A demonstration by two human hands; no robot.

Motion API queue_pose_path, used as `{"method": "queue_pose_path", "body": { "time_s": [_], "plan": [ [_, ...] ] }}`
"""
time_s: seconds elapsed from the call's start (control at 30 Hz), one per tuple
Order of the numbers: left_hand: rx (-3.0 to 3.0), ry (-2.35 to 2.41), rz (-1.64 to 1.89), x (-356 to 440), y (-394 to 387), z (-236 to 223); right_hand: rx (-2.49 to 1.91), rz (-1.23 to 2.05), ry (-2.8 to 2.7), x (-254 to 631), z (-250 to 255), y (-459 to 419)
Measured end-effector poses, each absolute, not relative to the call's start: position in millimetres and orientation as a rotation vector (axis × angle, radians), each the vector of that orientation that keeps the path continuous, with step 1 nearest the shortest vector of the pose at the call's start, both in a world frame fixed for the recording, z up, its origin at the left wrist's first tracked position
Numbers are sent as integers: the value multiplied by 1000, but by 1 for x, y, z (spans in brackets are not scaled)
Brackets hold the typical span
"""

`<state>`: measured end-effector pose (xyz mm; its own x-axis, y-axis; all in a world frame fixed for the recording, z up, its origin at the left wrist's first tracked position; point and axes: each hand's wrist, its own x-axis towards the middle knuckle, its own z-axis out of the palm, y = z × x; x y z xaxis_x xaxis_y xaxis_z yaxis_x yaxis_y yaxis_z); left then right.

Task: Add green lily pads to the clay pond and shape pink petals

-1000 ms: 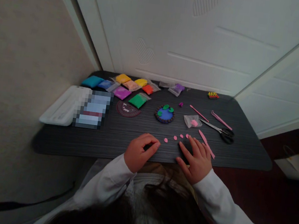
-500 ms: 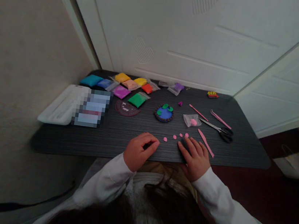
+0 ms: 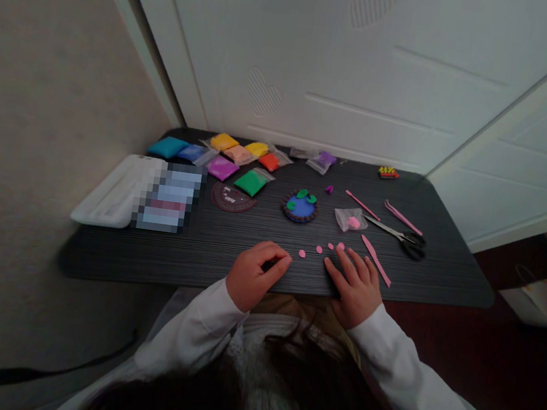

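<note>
My left hand (image 3: 257,275) rests at the table's front edge with thumb and fingers curled together; anything inside it is hidden. My right hand (image 3: 354,284) lies with fingers spread on the tabletop, one fingertip at a pink clay piece (image 3: 341,246). Other small flat pink pieces, such as this oval one (image 3: 302,254), form a slanting row between my hands. Beyond them sits a round blue clay pond (image 3: 300,206) with a brown rim and green leaf shapes. A clear bag with pink clay (image 3: 354,222) and a pink plastic clay knife (image 3: 375,261) are near my right hand.
Scissors (image 3: 403,237), pink tweezers (image 3: 403,217) and a thin pink tool (image 3: 363,205) lie at right. Bags of coloured clay, including a green one (image 3: 252,181), cluster at back left. A protractor (image 3: 234,198), a white case (image 3: 117,191) and a blurred-out rectangle (image 3: 171,198) are at left.
Both hands stay nearly still in the same poses. The whole view shifts very slightly, and the pieces on the table keep their places.
</note>
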<state>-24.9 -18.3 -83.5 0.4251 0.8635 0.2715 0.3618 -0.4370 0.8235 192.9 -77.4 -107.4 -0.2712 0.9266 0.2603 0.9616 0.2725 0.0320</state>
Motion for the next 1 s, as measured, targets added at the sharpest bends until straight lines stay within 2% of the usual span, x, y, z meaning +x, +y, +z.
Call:
{"method": "queue_pose_path", "body": {
  "time_s": [0.3, 0.63, 1.0],
  "plan": [
    [1933, 1071, 913, -26, -18, -82, -1738, -278, -2345, 192, -108, -78],
    [1590, 1015, 1001, -29, -11, -82, -1736, -255, -2283, 193, -110, -79],
    [1580, 1015, 1031, -29, -13, -83, -1732, -276, -2263, 194, -110, -79]
  ]
}}
